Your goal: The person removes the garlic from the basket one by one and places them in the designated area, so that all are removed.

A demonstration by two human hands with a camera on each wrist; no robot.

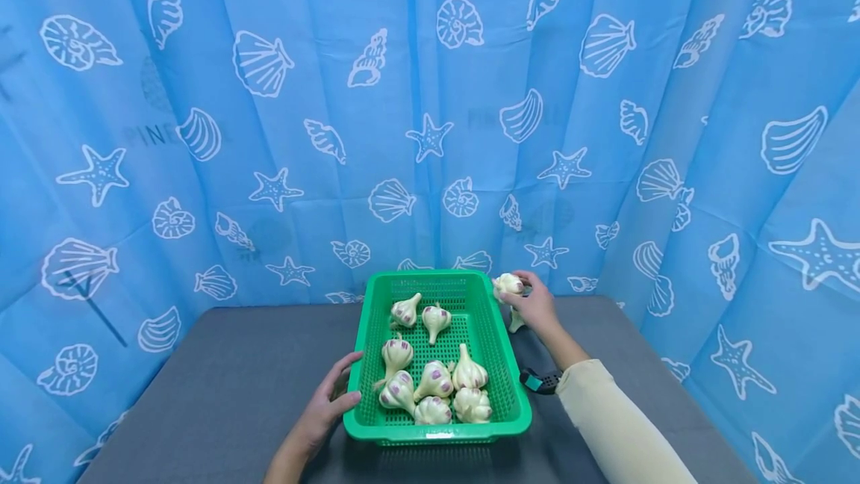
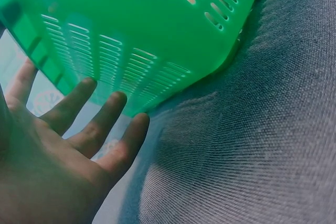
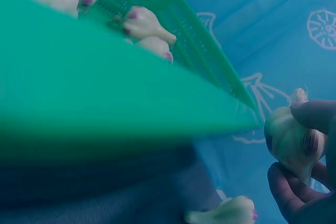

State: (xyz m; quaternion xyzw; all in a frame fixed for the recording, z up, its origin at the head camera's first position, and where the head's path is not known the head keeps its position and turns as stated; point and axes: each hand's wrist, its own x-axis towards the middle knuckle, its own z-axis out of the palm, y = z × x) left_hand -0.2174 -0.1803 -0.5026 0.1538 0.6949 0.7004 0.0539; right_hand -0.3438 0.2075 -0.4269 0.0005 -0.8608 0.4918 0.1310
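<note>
My left hand (image 1: 321, 408), fingers loosely spread and gripping nothing, lay at eight o'clock of the green basket (image 1: 440, 432) of garlic bulbs (image 1: 469, 373), where light pressure would have steadied it. A loose bulb (image 1: 516, 322) lay outside at two o'clock. Farther off, between one and two, my right hand (image 1: 540, 309) pinched another bulb (image 1: 508, 284), best held gently and clear of the rim.

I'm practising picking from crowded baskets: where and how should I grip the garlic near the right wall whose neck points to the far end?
Probably by its slim neck, from above on the far side: the garlic points that neck into open space, while the front bulb and left bulb crowd its round body.
</note>
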